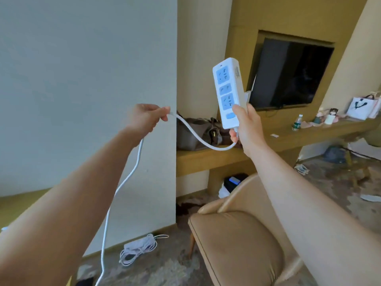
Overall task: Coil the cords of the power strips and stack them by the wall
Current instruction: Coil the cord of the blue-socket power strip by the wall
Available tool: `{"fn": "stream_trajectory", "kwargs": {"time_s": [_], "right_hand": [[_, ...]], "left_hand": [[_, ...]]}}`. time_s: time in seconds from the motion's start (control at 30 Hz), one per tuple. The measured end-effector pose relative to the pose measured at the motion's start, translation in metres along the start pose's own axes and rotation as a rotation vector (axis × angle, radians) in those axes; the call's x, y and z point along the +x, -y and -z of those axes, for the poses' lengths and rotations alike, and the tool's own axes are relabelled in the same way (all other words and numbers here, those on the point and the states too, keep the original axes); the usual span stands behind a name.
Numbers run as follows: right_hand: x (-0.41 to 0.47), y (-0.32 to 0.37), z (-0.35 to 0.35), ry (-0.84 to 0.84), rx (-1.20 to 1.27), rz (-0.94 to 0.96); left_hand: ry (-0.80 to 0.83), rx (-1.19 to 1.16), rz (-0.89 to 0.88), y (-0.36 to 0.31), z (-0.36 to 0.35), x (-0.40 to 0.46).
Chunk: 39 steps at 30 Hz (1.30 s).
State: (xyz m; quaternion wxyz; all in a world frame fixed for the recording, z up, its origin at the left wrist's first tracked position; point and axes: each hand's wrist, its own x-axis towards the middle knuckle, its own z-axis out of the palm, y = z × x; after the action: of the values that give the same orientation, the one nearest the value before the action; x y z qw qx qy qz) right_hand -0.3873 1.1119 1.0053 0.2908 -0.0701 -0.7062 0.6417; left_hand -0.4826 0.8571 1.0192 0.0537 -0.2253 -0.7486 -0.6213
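My right hand (pixel 246 129) grips the lower end of a white power strip (pixel 227 91) with blue sockets, held upright in the air in front of the television. Its white cord (pixel 198 137) leaves the strip's bottom, sags in a loop and runs to my left hand (pixel 145 118), which pinches it at about the same height. From there the cord hangs down to the floor at the lower left. Another power strip (pixel 140 247), its cord coiled into a bundle, lies on the floor against the base of the white wall.
A tan armchair (pixel 237 244) stands right below my right arm. A brown bag (pixel 195 133) sits on the wooden shelf (pixel 206 159) behind the cord. A television (pixel 288 73) hangs above. Bottles and bags line the shelf's right end. Litter lies on the floor.
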Motion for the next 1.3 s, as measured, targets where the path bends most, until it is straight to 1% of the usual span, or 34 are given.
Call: {"fn": "stream_trajectory", "kwargs": {"time_s": [0.1,0.2,0.33,0.4,0.5,0.6,0.7,0.77,0.83,0.9,1.1,1.17,1.3], "right_hand": [[0.039,-0.027,-0.016,0.094,-0.012,-0.026],[0.078,-0.076,-0.041,0.236,-0.054,-0.079],[0.119,-0.170,-0.093,0.491,-0.125,-0.161],[0.133,-0.227,-0.124,0.632,-0.156,-0.215],[0.143,-0.295,-0.167,0.816,-0.200,-0.271],[0.147,-0.343,-0.205,0.977,-0.284,-0.316],[0.150,-0.370,-0.239,1.047,-0.254,-0.370],[0.152,-0.385,-0.259,1.071,-0.230,-0.399],[0.153,-0.399,-0.277,1.085,-0.239,-0.408],[0.160,-0.408,-0.293,1.095,-0.265,-0.389],[0.180,-0.425,-0.352,1.143,-0.323,-0.291],[0.176,-0.434,-0.366,1.183,-0.343,-0.286],[0.156,-0.489,-0.387,1.215,-0.450,-0.310]], "left_hand": [[0.005,0.083,0.121,0.047,-0.001,0.016],[-0.005,0.069,0.323,0.120,-0.002,0.018],[-0.060,0.133,0.570,0.212,-0.006,-0.001],[-0.157,0.166,0.673,0.252,-0.008,-0.012],[-0.241,0.211,0.785,0.286,-0.002,-0.029],[-0.267,0.210,0.892,0.308,-0.001,-0.053],[-0.311,0.222,0.970,0.322,-0.001,-0.075],[-0.345,0.267,0.995,0.334,0.000,-0.084],[-0.346,0.322,1.028,0.350,-0.002,-0.090],[-0.353,0.349,1.063,0.367,-0.002,-0.093],[-0.492,0.375,1.136,0.421,0.025,-0.075],[-0.503,0.364,1.169,0.444,0.033,-0.070],[-0.489,0.333,1.212,0.503,0.044,-0.069]]}}
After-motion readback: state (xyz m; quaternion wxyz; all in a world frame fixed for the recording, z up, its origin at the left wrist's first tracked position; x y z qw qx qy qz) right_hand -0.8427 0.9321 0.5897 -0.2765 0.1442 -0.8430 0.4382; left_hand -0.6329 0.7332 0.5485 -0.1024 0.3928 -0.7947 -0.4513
